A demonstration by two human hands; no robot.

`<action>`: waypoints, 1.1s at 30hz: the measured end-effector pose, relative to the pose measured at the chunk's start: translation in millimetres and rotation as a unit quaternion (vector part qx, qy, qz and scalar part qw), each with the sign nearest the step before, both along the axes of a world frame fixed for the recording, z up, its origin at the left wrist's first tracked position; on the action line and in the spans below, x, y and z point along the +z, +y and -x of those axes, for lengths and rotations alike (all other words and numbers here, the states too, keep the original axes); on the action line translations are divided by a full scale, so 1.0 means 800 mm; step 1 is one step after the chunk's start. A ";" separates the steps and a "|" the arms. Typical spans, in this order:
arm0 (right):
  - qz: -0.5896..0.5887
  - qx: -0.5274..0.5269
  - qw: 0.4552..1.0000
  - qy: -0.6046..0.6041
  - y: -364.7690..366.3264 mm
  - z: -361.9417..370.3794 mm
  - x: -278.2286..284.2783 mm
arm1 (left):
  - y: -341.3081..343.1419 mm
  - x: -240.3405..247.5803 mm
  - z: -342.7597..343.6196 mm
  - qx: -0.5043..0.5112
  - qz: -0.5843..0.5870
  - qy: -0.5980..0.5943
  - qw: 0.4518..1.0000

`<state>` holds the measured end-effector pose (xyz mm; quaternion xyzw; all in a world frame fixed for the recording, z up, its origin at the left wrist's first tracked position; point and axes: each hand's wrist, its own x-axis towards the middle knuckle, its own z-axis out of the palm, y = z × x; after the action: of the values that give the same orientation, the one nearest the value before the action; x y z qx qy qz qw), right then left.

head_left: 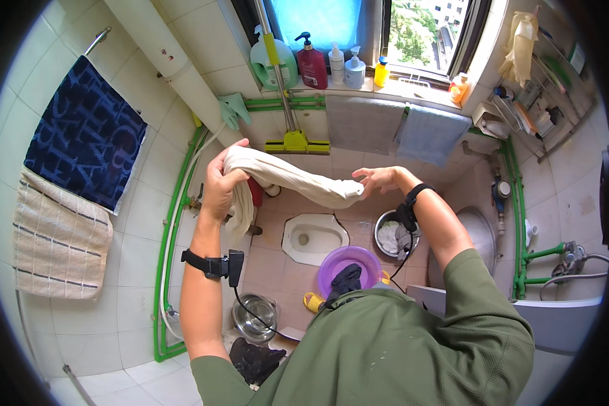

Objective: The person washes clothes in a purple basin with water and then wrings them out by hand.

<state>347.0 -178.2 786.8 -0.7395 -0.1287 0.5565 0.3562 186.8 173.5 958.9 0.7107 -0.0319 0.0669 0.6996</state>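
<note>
The pale pink tiled floor (267,260) carries a white ceramic squat toilet pan (313,237) set into it at the middle. Just right of the pan stands a round steel basin holding grey-white cloth (391,233), and just in front of the pan a round purple plastic basin with a dark cloth in it (348,267). Left of and nearer than the pan sits an empty shiny steel bowl (255,317), with a dark crumpled cloth (254,361) lying just beyond that.
</note>
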 end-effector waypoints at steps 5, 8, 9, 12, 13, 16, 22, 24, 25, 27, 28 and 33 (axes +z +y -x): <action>-0.171 0.029 0.970 -0.167 0.097 0.008 0.034 | -0.014 0.027 -0.007 -0.026 0.015 0.029 0.999; -0.387 -0.012 0.903 -0.185 0.177 0.058 0.115 | -0.018 0.015 -0.012 0.002 0.089 0.034 0.995; -0.456 -0.019 0.871 -0.180 0.201 0.072 0.122 | -0.024 0.017 -0.012 0.024 0.122 0.030 0.992; -0.535 -0.011 0.829 -0.160 0.240 0.111 0.135 | -0.014 0.018 -0.012 0.106 0.219 0.007 0.970; -0.522 -0.053 0.828 -0.198 0.245 0.118 0.122 | -0.016 0.029 -0.011 0.098 0.220 0.005 0.971; -0.433 -0.050 0.853 -0.287 0.239 0.128 0.064 | -0.034 0.067 -0.006 0.094 0.277 -0.017 0.956; -0.406 -0.103 0.903 -0.095 0.215 0.127 0.021 | -0.023 0.061 -0.002 0.114 0.261 -0.036 0.958; -0.398 -0.156 0.894 -0.133 0.193 0.109 0.022 | 0.018 0.033 -0.001 0.161 0.276 0.001 0.948; -0.399 -0.145 0.896 -0.130 0.179 0.099 0.026 | 0.052 0.004 0.001 0.192 0.252 0.015 0.948; -0.382 -0.113 0.905 -0.147 0.162 0.081 0.038 | 0.105 -0.057 0.019 0.226 0.209 0.066 0.949; -0.363 -0.094 0.911 -0.170 0.152 0.073 0.049 | 0.114 -0.081 0.029 0.226 0.191 0.102 0.950; -0.318 -0.113 0.916 -0.218 0.143 0.059 0.098 | 0.115 -0.175 0.065 0.100 -0.046 0.432 0.895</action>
<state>300.0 -63.8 865.3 -0.7001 -0.2891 0.2669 0.5959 135.0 265.1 819.0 0.7003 0.3419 -0.1783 0.6007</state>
